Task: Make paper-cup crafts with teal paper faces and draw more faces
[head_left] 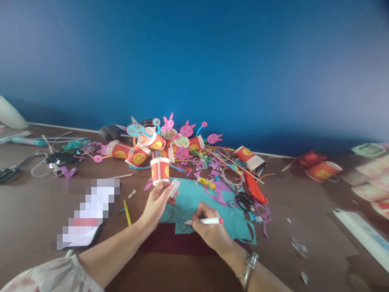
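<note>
My right hand (209,225) is closed around a white marker (211,221) with a red end. The marker's tip is at a small dark red circle drawn on a turquoise sheet (188,202). Part of a larger drawn circle shows on the sheet to the left. Over the sheet's left edge, my left hand (158,202) pinches a small whitish piece (174,188), whose kind I cannot make out. Just beyond those fingers is a red and white paper cup (160,169); whether they touch it is unclear.
Paper cups with pink and turquoise animal faces (135,129) crowd the back by the blue wall. Black scissors (244,200), a yellow tube (206,183) and purple scraps (223,196) lie right. A phone (91,219) lies left; a white power strip (364,233) sits far right.
</note>
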`<state>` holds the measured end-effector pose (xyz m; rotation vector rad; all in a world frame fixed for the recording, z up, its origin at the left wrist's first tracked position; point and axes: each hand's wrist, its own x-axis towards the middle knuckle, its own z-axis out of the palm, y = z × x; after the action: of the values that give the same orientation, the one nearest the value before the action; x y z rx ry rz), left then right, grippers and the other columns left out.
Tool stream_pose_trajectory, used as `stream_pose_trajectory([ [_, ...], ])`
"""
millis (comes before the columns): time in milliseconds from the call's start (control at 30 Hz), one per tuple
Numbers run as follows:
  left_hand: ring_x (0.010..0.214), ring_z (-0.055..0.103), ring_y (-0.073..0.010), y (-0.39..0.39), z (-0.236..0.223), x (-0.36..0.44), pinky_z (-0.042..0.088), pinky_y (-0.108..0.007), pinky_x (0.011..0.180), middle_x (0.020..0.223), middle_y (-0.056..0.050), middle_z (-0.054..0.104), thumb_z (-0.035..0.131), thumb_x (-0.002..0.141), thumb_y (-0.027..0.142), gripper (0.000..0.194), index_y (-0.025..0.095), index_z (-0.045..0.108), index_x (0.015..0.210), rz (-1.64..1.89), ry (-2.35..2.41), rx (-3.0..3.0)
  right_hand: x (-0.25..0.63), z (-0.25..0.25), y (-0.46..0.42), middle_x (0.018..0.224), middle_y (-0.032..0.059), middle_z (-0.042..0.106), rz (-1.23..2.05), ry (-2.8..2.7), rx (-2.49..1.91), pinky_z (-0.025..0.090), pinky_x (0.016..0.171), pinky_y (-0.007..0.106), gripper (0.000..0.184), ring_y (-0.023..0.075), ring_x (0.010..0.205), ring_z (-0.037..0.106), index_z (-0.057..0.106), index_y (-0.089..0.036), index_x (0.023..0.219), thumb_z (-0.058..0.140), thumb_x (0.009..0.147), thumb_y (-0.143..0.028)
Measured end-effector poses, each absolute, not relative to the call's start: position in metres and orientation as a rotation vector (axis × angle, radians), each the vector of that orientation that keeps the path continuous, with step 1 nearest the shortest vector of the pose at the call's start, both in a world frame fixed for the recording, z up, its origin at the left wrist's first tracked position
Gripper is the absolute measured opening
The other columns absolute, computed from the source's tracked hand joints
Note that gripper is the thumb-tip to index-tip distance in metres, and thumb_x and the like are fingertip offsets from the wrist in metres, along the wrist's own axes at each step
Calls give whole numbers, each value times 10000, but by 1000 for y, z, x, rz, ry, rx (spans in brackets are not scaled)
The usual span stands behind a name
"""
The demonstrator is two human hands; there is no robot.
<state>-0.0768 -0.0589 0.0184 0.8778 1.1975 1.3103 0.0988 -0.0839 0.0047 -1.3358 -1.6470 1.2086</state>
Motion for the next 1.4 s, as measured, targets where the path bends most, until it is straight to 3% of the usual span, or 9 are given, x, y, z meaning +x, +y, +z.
stream_pose_trajectory([
  [267,578,578,-131,-59,20,-77,492,-241,534,702,-21,641,636,700,498,374,150,599,831,1357,1203,861,99,3,-84,444,-87,358,1163,-1678,-1337,349,425,203,246,88,427,396,349,-227,568,536,728,-218],
  [533,588,578,-130,-59,16,-79,514,-259,543,732,-34,644,622,725,477,377,140,575,888,1413,1197,853,99,3,-84,481,-72,419,1257,-1648,-1346,424,460,209,237,124,486,558,367,-222,565,544,723,-213],
  [833,611,569,-125,-58,14,-79,513,-253,552,748,-34,632,610,754,454,363,135,552,917,1435,1186,855,99,2,-85,497,-74,399,1342,-1611,-1324,408,442,200,243,116,473,549,365,-222,563,556,713,-213],
  [1067,616,576,-129,-58,13,-80,512,-259,562,753,-36,641,612,746,468,371,137,563,905,1426,1184,854,99,6,-84,460,-90,371,1265,-1605,-1320,417,461,209,241,85,421,421,360,-225,576,541,736,-223],
  [1400,597,574,-128,-58,12,-79,509,-256,547,737,-28,640,618,739,472,372,143,561,904,1443,1186,855,100,0,-84,481,-81,392,1316,-1610,-1339,392,439,194,261,93,433,490,373,-220,562,581,717,-242],
])
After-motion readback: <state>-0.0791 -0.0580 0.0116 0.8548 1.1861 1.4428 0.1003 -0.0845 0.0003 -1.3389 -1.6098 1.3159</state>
